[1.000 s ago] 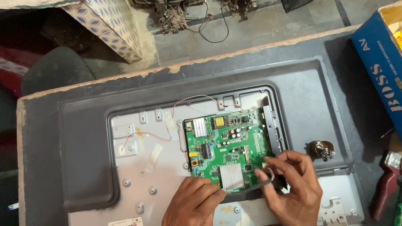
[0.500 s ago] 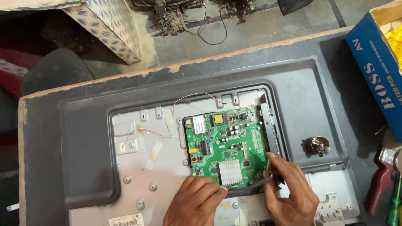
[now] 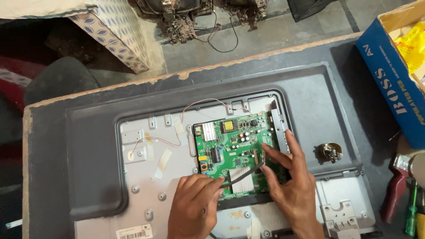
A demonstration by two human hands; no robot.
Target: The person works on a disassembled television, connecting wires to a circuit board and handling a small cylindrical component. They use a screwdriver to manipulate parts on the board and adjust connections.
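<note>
Green circuit board (image 3: 237, 152) sits in the middle of the head view, mounted on the pale metal back panel (image 3: 150, 177) of a flat television that lies face down inside its dark grey rear cover (image 3: 336, 106). A silver finned heat sink (image 3: 243, 186) stands near the board's lower edge. A dark flat ribbon cable (image 3: 241, 175) runs slantwise over the lower part of the board. The left hand (image 3: 195, 206) pinches the cable's lower left end between thumb and forefinger, fingers closed on it. The right hand (image 3: 290, 186) rests over the board's right edge, its forefinger and thumb closed on the cable's upper right end, just where it meets the board; whether the cable is seated in a connector there, I cannot tell. Thin red and white wires (image 3: 208, 104) arc from the top of the board across the metal panel to the left. A small round metal part (image 3: 330, 151) lies on the grey cover, right of the board. A blue cardboard box (image 3: 389, 84) stands at the upper right, and red-handled pliers (image 3: 394, 186) and a green screwdriver (image 3: 412, 212) lie at the right edge.
</note>
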